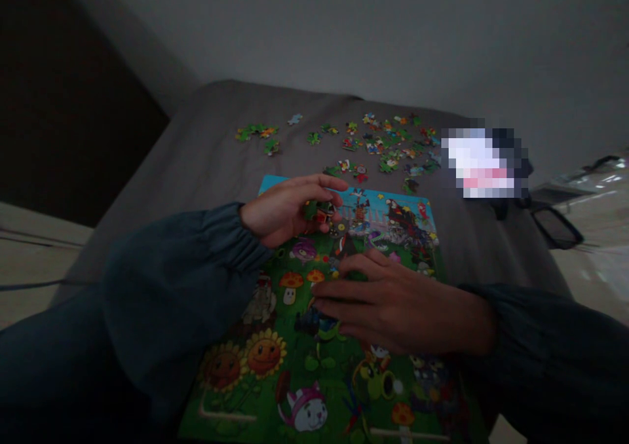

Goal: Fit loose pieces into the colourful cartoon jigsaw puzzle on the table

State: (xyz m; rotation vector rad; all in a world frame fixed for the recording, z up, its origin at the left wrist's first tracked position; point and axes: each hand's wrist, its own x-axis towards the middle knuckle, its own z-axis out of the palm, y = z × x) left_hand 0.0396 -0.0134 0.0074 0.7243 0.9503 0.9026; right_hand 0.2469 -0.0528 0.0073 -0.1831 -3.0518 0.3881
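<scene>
A picture board [319, 363] printed with cartoon sunflowers, mushrooms and other plant figures lies in front of me. My left hand [289, 211] is above its upper left part, fingers curled around at least one jigsaw puzzle piece [322, 212] with green, red and white on it. How many pieces are in that hand, I cannot tell. Lower and to the right, my right hand [393, 300] spreads its fingers low over the middle of the board. Its fingertips are near or touching the picture, and no piece shows in them.
Beyond the board, several loose puzzle pieces [388, 144] are scattered over a grey cloth surface [196, 149]. A smaller cluster of pieces [256, 131] lies at the far left. At the right glows a blurred-out bright object [484, 162], with dark-framed glasses [557, 226] near it. A wall stands behind.
</scene>
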